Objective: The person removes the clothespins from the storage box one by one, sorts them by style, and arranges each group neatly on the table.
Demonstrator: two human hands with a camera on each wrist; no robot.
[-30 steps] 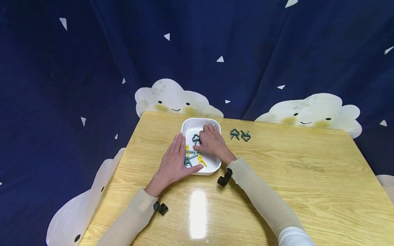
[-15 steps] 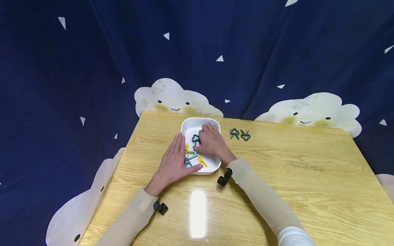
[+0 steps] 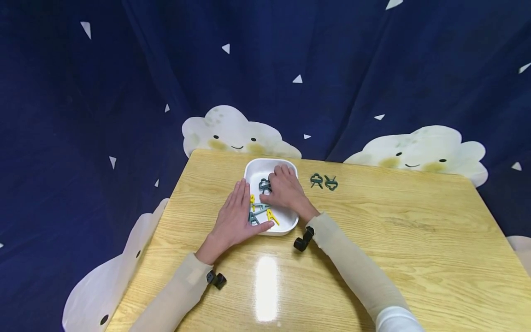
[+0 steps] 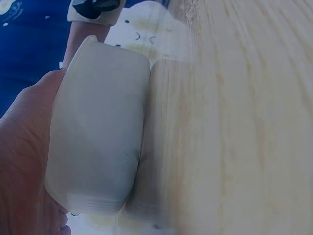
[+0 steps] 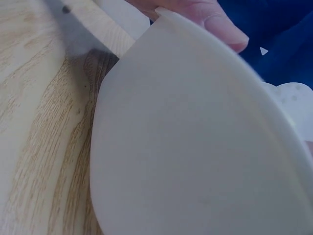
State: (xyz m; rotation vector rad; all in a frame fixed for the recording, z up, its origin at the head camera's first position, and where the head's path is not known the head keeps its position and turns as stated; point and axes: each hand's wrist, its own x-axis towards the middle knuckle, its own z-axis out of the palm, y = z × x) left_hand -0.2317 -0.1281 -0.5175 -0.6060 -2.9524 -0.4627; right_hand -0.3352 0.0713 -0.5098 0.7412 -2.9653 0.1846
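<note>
A white plastic tray point(image 3: 263, 167) stands on the table with small plastic clips in it. My left hand point(image 3: 234, 214) rests along its left side, fingers straight and thumb stretched over the near rim. Reaching into the tray, my right hand point(image 3: 286, 189) has its fingers curled at a dark green cloud-shaped clip point(image 3: 264, 185); its fingertips are hidden. Nearer lie a yellow clip point(image 3: 271, 216), another yellow clip point(image 3: 252, 199) and grey-green clips point(image 3: 261, 210). Both wrist views mostly show the tray's outer wall point(image 4: 100, 127), with the left palm point(image 4: 22, 156) against it.
Right of the tray, a dark green cloud-shaped clip point(image 3: 316, 180) and a second similar clip point(image 3: 331, 183) lie on the wooden table point(image 3: 398, 230). Behind the far table edge hangs a dark blue curtain point(image 3: 257, 69) with printed clouds.
The dark green clip at my right fingers has shifted slightly, and more of it shows. My left hand and the tray stay put.
</note>
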